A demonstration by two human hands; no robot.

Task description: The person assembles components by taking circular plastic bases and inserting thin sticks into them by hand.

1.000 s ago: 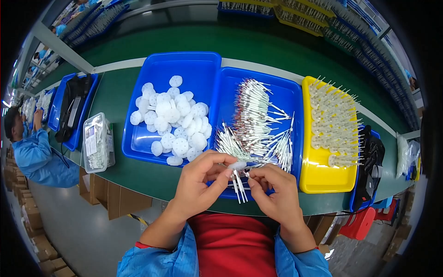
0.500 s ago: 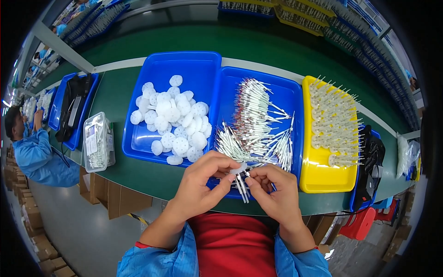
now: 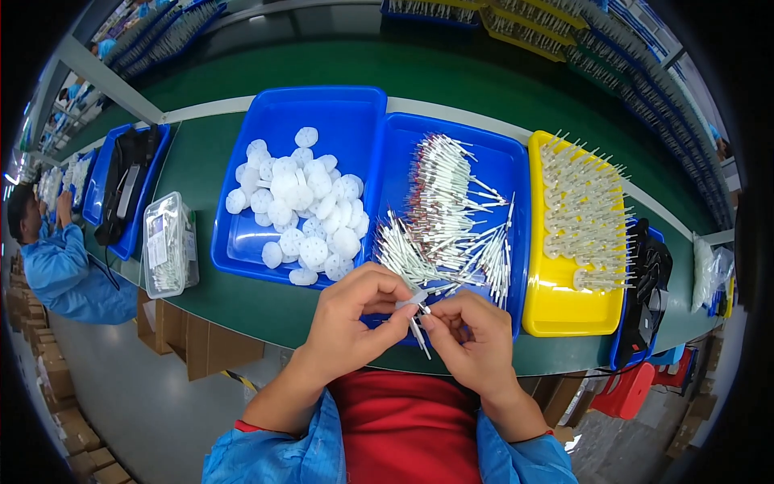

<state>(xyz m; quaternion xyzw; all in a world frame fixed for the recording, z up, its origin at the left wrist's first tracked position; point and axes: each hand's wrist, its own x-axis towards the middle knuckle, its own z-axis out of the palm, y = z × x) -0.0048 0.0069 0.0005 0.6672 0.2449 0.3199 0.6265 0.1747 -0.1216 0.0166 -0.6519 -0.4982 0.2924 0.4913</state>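
While left hand [image 3: 355,313] pinches white disc [image 3: 414,299], part hidden.

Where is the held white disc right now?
In the head view, the white disc is a little below centre, pinched in the left hand, with the right hand close on its right.

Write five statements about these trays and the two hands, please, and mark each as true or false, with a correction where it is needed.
1. Loose white discs and loose white sticks lie in separate blue trays. True.
2. The yellow tray stands to the right of the stick tray. True.
3. The yellow tray holds only loose discs. False: it holds many pale pieces with sticks projecting from them.
4. The left hand and right hand are far apart. False: their fingertips nearly meet.
5. The left hand pinches a white disc. True.
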